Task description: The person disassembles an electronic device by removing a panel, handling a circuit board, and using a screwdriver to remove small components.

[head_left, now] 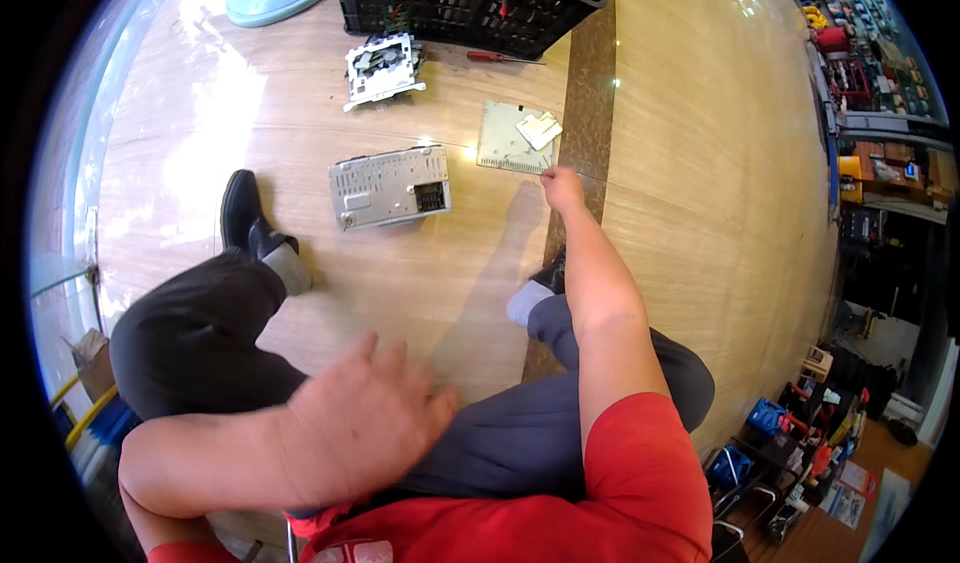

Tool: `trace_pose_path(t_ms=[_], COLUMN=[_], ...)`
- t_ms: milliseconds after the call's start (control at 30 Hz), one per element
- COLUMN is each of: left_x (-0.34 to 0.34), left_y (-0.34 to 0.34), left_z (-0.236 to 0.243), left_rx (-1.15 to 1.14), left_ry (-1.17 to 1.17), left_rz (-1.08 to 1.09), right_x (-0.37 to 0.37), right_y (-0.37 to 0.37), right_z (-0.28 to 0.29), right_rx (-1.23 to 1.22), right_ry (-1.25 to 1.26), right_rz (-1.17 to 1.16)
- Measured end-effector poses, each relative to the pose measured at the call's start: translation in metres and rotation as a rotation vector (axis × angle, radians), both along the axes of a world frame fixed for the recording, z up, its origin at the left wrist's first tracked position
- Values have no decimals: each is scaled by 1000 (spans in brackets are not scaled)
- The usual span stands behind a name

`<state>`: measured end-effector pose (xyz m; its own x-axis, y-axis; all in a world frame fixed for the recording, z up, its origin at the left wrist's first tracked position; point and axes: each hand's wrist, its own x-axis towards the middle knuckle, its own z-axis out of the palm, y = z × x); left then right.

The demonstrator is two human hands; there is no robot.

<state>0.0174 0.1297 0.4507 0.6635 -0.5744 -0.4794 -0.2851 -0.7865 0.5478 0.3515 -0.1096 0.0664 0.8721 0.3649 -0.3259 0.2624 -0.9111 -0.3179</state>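
My left hand (370,413) is raised over my lap with its fingers apart, somewhat blurred. My right hand (560,188) reaches forward to the near right corner of a flat metal plate (500,138), fingers pinched on a small thin item that I cannot make out. On that plate lies a small pale cream piece (538,130). Left of it sits a silver metal device casing (385,188) with a perforated top and a dark connector block. Farther back is a white metal frame with mechanism parts (383,70).
A black plastic crate (460,13) with wires stands at the back, a red screwdriver (490,57) before it. A pale blue round base (275,3) is at back left. My crossed-out legs and shoes flank the floor area. Cluttered shelves and tools (880,63) line the right.
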Motion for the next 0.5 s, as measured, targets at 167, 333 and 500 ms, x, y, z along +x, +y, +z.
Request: trace_pose_path(t_ms=[167,333,500], left_x=[30,24,32], left_y=[25,16,19], left_z=[-55,-61,-53], left_rx=[386,185,119], left_ry=[-365,-170,-143], left_rz=[182,143,162], right_x=[21,32,36], right_y=[19,38,46], right_z=[-20,-31,-33], right_rx=[15,0,-133], right_ry=[-11,-20,-78], right_rz=[-24,24,156])
